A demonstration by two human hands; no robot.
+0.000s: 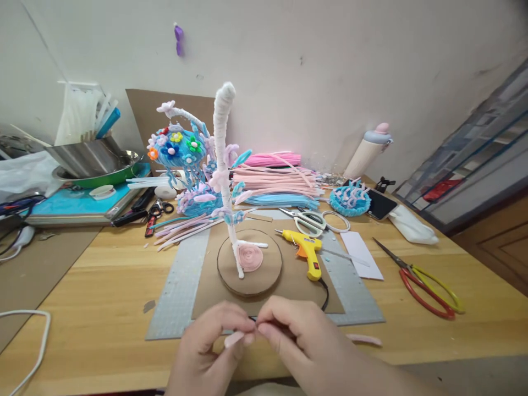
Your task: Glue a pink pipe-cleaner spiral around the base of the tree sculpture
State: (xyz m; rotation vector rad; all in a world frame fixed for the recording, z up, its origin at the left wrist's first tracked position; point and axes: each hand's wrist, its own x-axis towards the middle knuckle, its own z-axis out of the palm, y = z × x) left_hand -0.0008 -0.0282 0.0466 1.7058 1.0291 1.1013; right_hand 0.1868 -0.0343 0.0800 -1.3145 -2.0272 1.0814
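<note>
At the near edge of the light wooden table, seen from my head camera, my two hands meet just in front of a round brown cardboard disc. My left hand pinches a short, pale pink fuzzy strip between thumb and fingers, one blunt end poking out toward me. My right hand has thumb and forefinger drawn together on what looks like the same strip, fingertips meeting the left ones; its far end is hidden.

To work such a small piece well, I'd judge it best to keep the left pinch firm and close to the working point, let the right fingertips make small, even movements, and avoid crushing the pile. Resting both wrists low should steady them.

On the disc stands a tall white fuzzy-wrapped stem, its bent top well above, with a flat pink coil between its splayed feet. A yellow glue gun with an orange trigger lies to the right; its nozzle may be hot, so my knuckles ought to keep clear. Another pale pink fuzzy piece lies beside my right hand.
</note>
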